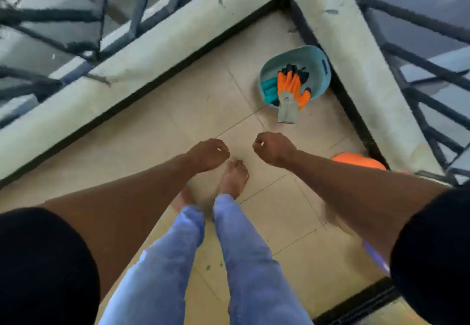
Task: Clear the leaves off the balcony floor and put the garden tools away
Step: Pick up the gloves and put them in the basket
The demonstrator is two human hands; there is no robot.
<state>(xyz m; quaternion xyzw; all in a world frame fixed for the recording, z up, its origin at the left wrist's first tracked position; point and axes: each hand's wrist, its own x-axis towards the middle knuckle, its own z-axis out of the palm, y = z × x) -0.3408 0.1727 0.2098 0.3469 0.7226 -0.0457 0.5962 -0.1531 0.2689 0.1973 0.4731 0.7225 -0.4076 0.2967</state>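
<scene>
A pale green basket (pixel 319 56) stands in the far corner of the tiled balcony floor (pixel 193 111). An orange and grey garden glove (pixel 291 91) hangs over its near rim, above a black-tipped glove and teal tool handles (pixel 270 91) inside. My left hand (pixel 208 154) and my right hand (pixel 273 148) are stretched out in front of me over the floor, both curled into fists with nothing in them. They hover near each other, short of the basket. I see no leaves on the floor.
A low concrete kerb (pixel 157 47) with dark metal railings (pixel 417 68) encloses the corner on two sides. An orange object (pixel 358 162) lies against the right kerb, partly hidden by my right arm. My bare feet (pixel 234 177) stand on the tiles. A dark threshold (pixel 356 304) runs at the lower right.
</scene>
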